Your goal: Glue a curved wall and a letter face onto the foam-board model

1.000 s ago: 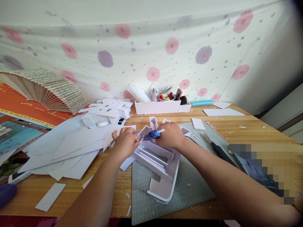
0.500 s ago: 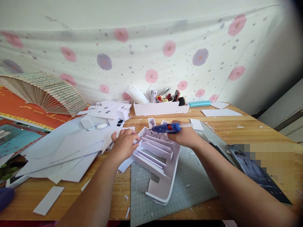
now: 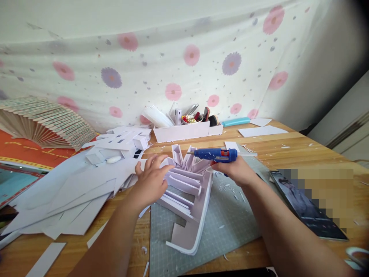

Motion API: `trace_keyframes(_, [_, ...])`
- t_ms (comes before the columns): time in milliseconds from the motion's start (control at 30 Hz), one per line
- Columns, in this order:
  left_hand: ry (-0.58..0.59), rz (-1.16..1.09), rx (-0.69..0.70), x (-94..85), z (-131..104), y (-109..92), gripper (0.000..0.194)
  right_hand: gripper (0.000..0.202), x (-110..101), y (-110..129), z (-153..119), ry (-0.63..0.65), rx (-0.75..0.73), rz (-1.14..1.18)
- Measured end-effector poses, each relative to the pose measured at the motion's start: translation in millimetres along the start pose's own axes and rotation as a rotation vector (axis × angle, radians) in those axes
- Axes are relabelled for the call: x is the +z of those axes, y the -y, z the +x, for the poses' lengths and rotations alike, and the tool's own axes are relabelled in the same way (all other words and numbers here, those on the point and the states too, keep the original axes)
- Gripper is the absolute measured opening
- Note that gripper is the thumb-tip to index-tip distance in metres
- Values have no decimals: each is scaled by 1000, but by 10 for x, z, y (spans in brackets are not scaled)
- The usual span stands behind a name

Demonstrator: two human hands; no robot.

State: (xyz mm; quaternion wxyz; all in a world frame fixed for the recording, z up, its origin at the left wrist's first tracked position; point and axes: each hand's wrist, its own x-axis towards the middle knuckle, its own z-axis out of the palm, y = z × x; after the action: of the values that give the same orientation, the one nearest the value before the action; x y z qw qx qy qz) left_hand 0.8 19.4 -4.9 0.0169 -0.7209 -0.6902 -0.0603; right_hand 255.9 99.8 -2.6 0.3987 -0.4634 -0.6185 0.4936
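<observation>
A white foam-board model (image 3: 201,209) with several parallel partitions lies on the grey-green cutting mat (image 3: 230,231). My right hand (image 3: 238,169) is wrapped round a blue glue gun (image 3: 216,154), whose nozzle points left above the model's far end. Out of the gun's back sticks a clear glue stick. At the model's far left edge is my left hand (image 3: 152,179), its fingers spread and nothing seen in them; whether it touches the model I cannot tell. Small white upright pieces (image 3: 177,156) stand at the model's far end.
Stacked white sheets (image 3: 77,192) and a white box-like model (image 3: 118,140) lie at the left. Behind stands a white tray (image 3: 181,132) of tools. A folding fan (image 3: 49,123) is at the far left, a dark picture panel (image 3: 308,207) at the right, scissors (image 3: 357,257) at lower right.
The glue gun has moved right, away from the model's far left corner, with my right hand. The fingers of my left hand have spread and lifted. The view has shifted slightly right.
</observation>
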Motion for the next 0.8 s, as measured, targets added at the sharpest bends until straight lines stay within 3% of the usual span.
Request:
trace_keyframes(100, [51,9,58,71,18,-32,48,18,-23,12,0,-55,-22,36])
trace_keyframes(300, [-34,8,62,139,62,-36,20,18,-63,15,5,-108,-30,49])
trace_keyframes(800, [-59,-18,79,111,-31,-13,23,15,-52,-49,46,-94,-110,-33])
